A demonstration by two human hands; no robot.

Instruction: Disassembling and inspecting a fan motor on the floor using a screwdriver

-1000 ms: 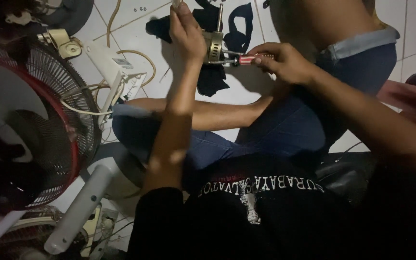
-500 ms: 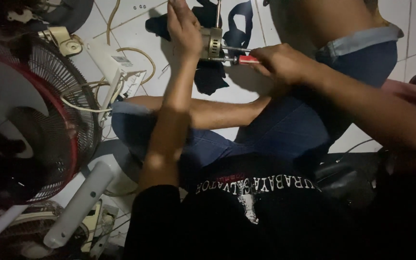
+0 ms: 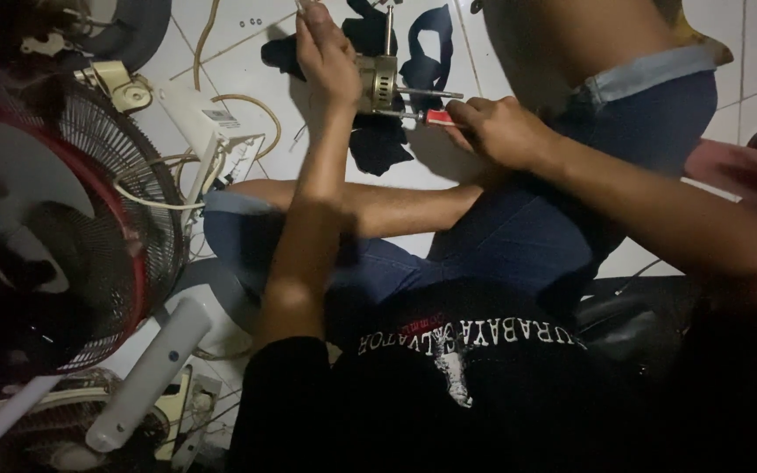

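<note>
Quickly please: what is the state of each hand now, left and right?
Left hand: closed on the small metal fan motor with a shaft.
Right hand: closed on the red-handled screwdriver, tip at the motor.

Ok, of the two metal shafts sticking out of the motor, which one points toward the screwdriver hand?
The horizontal shaft, jutting from the fan motor just above the red-handled screwdriver in the right hand. The other shaft points up the picture.
</note>
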